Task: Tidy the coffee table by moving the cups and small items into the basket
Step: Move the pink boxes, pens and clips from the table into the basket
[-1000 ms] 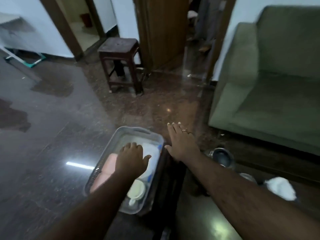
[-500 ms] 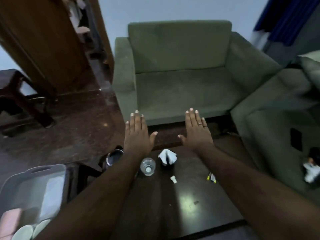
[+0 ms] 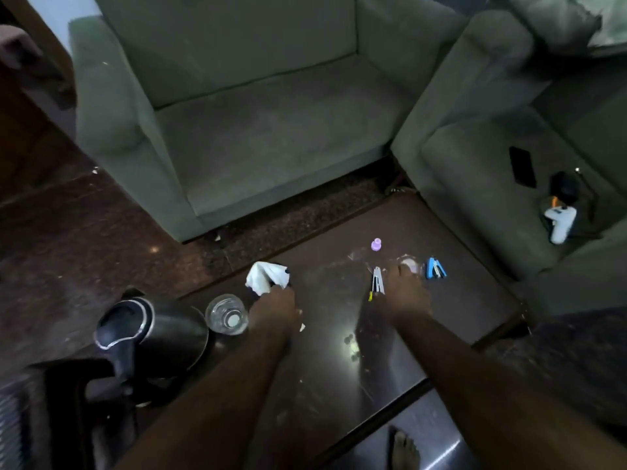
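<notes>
Already the left hand (image 3: 273, 308) had its fingers curled at the crumpled white tissue (image 3: 263, 277), which lay just beyond them; whether they truly gripped it I cannot tell. Beside its wrist stood the empty glass (image 3: 226, 313). The right hand (image 3: 405, 293) reached a clear cup (image 3: 410, 265) ahead, grip unclear; blue stapler (image 3: 436, 268) just outboard on the counter (image 3: 325, 351).

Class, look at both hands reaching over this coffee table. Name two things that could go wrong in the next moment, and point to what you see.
1. The left hand grips the white tissue right beside an upright clear glass; pulling back could knock it over.
2. The right hand reaches among small loose items: a silver clip, a blue stapler and a purple cap. A hurried sweep might push some away.
</notes>
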`<state>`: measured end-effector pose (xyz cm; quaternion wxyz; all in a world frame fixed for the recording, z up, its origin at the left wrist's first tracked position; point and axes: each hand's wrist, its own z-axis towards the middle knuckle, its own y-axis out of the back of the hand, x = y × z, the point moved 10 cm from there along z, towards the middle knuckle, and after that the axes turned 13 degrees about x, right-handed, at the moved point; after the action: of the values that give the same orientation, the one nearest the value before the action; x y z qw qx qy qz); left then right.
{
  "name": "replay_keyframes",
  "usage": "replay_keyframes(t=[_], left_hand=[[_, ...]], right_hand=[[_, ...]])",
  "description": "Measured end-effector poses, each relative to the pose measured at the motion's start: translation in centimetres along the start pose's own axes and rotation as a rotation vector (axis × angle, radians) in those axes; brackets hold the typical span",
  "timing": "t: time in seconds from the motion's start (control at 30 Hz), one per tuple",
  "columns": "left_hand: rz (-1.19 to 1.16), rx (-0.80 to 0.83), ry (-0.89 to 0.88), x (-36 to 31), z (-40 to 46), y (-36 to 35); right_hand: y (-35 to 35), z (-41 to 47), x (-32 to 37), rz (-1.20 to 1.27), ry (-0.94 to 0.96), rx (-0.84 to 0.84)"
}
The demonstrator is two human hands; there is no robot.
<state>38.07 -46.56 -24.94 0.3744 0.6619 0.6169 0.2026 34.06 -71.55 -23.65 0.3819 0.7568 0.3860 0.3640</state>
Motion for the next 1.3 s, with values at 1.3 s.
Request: replay_keyframes(t=[1.3], left_hand=[[-0.312, -0.251, -0.041, -18.4, 18.7, 0.8]], right_hand=[[-0.4, 12.6, -20.4, 0.452, -0.328, -0.08]])
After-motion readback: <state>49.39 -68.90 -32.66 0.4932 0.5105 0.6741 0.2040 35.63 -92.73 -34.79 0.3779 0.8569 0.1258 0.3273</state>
